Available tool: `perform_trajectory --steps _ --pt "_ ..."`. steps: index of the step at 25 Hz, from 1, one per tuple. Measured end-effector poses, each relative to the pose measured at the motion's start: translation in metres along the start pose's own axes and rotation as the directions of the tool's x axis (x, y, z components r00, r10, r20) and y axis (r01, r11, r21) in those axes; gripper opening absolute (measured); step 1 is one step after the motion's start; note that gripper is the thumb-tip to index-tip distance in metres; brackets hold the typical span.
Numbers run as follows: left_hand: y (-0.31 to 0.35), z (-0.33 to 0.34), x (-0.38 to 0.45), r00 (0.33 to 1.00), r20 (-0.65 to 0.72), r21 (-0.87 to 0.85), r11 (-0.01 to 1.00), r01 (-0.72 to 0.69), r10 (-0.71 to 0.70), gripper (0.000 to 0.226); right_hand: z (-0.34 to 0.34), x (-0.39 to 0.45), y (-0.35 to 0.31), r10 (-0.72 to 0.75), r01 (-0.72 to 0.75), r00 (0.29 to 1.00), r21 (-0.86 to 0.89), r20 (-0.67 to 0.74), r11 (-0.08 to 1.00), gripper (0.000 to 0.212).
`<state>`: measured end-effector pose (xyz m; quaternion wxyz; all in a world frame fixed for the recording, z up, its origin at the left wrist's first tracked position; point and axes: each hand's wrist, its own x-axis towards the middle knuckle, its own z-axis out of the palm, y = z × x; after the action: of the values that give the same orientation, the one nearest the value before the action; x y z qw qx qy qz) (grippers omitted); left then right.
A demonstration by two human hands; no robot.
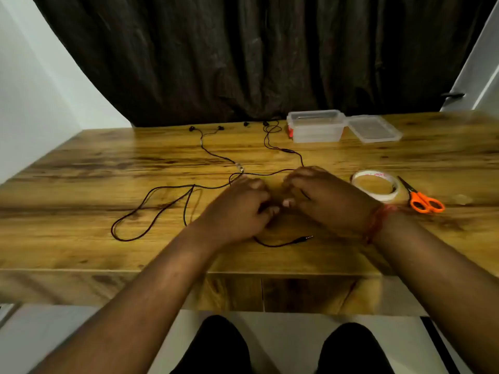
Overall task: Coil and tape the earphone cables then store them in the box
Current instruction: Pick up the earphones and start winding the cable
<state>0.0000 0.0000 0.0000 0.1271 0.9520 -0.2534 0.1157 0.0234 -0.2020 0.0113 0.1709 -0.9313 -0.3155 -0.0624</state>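
Two black earphone cables lie spread over the wooden table (81, 163). The left earphone cable (151, 209) loops widely at the left, its earbuds near the far edge. The right earphone cable (280, 149) runs from its earbuds at the back toward my hands. My left hand (237, 211) and my right hand (321, 195) meet at the table's middle, fingers curled, pinching black cable between them. A jack plug end (305, 238) trails out below my hands. A clear plastic box (316, 126) stands open at the back, its lid (374, 128) beside it.
A roll of white tape (375, 184) lies right of my right hand, with orange-handled scissors (421, 198) beside it. A dark curtain (256, 58) hangs behind the table. The table's front edge is close to my knees.
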Motion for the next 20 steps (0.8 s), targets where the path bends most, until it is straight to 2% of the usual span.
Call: perform_trajectory --steps 2,3,5,8,9,10,11,13,14,16,18,20 --pt "0.014 0.002 -0.019 0.993 0.112 -0.095 0.995 0.035 -0.024 0.032 0.002 -0.015 0.0 -0.002 0.0 0.997 0.023 0.079 1.0 0.025" --pt "0.021 0.005 -0.025 0.992 0.123 -0.14 0.99 0.033 -0.016 0.033 0.006 -0.022 0.001 0.0 -0.002 0.996 0.033 0.088 0.999 0.022" --pt "0.031 0.009 -0.031 0.992 0.126 -0.122 0.992 0.019 -0.004 0.028 0.014 -0.032 0.0 0.027 -0.033 0.996 0.07 0.082 0.997 0.02" --pt "0.038 0.012 -0.03 0.996 0.063 -0.088 0.994 0.062 -0.056 0.014 0.017 -0.036 -0.004 0.081 -0.072 0.995 0.166 -0.05 0.983 0.021" --pt "0.043 0.012 -0.032 0.992 0.025 -0.15 0.981 0.126 -0.123 0.011 0.018 -0.039 -0.005 0.135 -0.101 0.984 0.262 -0.115 0.96 0.024" --pt "0.047 0.013 -0.033 0.977 -0.028 -0.278 0.94 0.197 -0.213 0.009 0.019 -0.041 -0.01 0.214 -0.135 0.964 0.402 -0.159 0.906 0.026" --pt "0.053 0.011 -0.034 0.944 -0.052 -0.45 0.851 0.269 -0.326 0.009 0.021 -0.044 -0.016 0.291 -0.144 0.94 0.568 -0.177 0.81 0.027" --pt "0.061 0.009 -0.031 0.857 -0.076 -0.748 0.597 0.289 -0.51 0.007 0.027 -0.045 -0.033 0.369 -0.093 0.919 0.832 -0.139 0.547 0.037" --pt "0.065 0.009 -0.028 0.813 -0.088 -0.833 0.49 0.257 -0.576 0.006 0.033 -0.045 -0.04 0.372 -0.078 0.921 0.881 -0.115 0.467 0.041" --pt "0.072 0.007 -0.024 0.755 -0.103 -0.925 0.341 0.167 -0.648 0.007 0.044 -0.043 -0.054 0.333 -0.047 0.934 0.881 -0.127 0.47 0.043" --pt "0.078 0.002 -0.022 0.728 -0.117 -0.959 0.268 0.094 -0.675 0.013 0.046 -0.041 -0.065 0.312 -0.001 0.935 0.877 -0.17 0.48 0.04" --pt "0.075 0.0 -0.022 0.726 -0.109 -0.971 0.23 0.069 -0.679 0.017 0.044 -0.039 -0.068 0.342 -0.001 0.931 0.933 -0.131 0.361 0.035"
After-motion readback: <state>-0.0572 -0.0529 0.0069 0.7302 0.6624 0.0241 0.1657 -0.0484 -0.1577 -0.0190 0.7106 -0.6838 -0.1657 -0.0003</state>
